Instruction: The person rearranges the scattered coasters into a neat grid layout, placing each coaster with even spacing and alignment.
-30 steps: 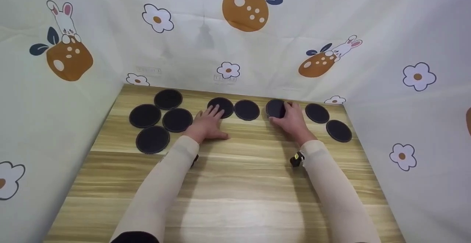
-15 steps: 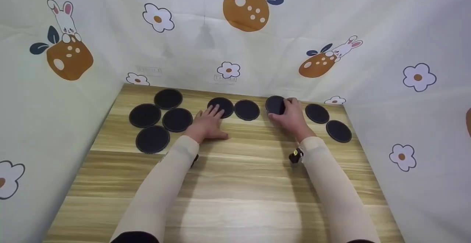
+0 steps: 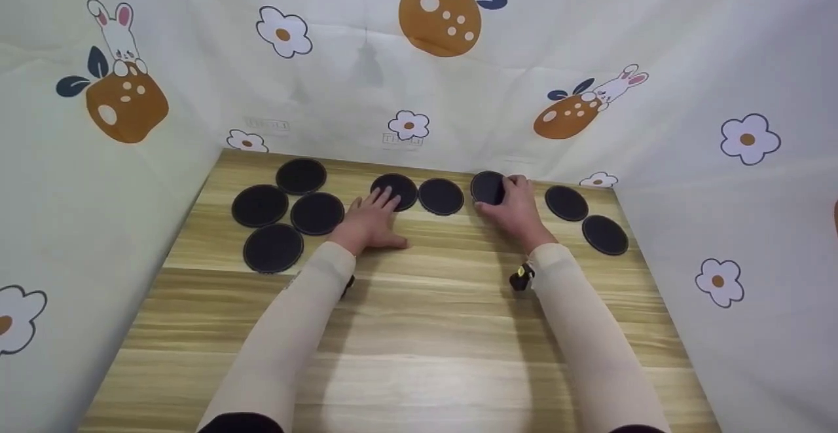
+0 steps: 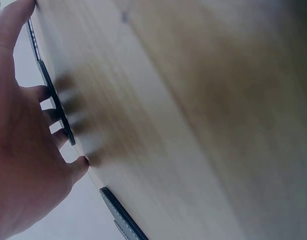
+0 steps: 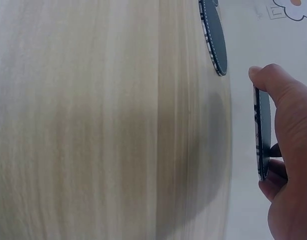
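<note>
Spread fingers of my left hand (image 3: pixel 370 223) rest on a black round coaster (image 3: pixel 402 187) near the table's back edge; the left wrist view shows the fingertips on that thin coaster (image 4: pixel 56 102). Right of it lies another black coaster (image 3: pixel 440 196), close beside it. My right hand (image 3: pixel 517 210) grips a third black coaster (image 3: pixel 488 187) by its edge, thumb at the near side. In the right wrist view this held coaster (image 5: pixel 263 132) is raised off the wood, its shadow falling on the table.
Several black coasters, one being the coaster (image 3: pixel 272 248), form a cluster at the left. At the right lie two more, the coaster (image 3: pixel 566 203) and the coaster (image 3: pixel 605 235). A printed cloth (image 3: pixel 353 86) encloses the wooden table (image 3: pixel 425 328) at the back and sides.
My right hand has shifted slightly back and to the left with the coaster, which has risen from the table. The left hand stays where it was.
</note>
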The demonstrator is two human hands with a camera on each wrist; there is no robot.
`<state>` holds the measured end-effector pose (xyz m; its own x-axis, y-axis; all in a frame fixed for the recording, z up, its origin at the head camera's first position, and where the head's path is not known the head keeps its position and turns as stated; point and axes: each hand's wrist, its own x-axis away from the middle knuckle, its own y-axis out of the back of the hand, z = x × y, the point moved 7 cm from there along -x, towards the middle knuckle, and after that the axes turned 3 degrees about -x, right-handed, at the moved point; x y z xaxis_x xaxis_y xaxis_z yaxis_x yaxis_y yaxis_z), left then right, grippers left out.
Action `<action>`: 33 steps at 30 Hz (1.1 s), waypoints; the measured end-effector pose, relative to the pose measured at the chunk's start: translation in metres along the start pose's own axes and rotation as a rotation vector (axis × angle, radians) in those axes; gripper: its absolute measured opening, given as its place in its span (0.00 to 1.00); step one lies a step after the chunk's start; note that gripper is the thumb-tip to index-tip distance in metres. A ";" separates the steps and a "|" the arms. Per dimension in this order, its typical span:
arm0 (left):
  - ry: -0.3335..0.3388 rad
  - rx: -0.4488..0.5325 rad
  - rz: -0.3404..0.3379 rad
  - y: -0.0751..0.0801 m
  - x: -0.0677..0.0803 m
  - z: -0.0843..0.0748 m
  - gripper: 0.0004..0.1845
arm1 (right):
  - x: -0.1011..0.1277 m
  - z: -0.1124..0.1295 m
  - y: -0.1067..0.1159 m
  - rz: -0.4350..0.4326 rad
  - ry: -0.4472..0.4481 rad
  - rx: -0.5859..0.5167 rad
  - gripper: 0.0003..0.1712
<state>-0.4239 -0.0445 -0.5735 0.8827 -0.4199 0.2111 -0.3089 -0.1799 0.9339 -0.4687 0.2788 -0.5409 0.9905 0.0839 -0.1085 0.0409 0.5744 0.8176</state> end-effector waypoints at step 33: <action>0.001 -0.015 -0.017 0.002 0.002 -0.001 0.62 | 0.002 -0.016 -0.032 0.048 -0.047 0.042 0.61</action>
<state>-0.4225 -0.0451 -0.5715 0.8882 -0.4160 0.1951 -0.2881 -0.1737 0.9417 -0.4704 0.2738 -0.5767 0.9965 0.0717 -0.0434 -0.0018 0.5360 0.8442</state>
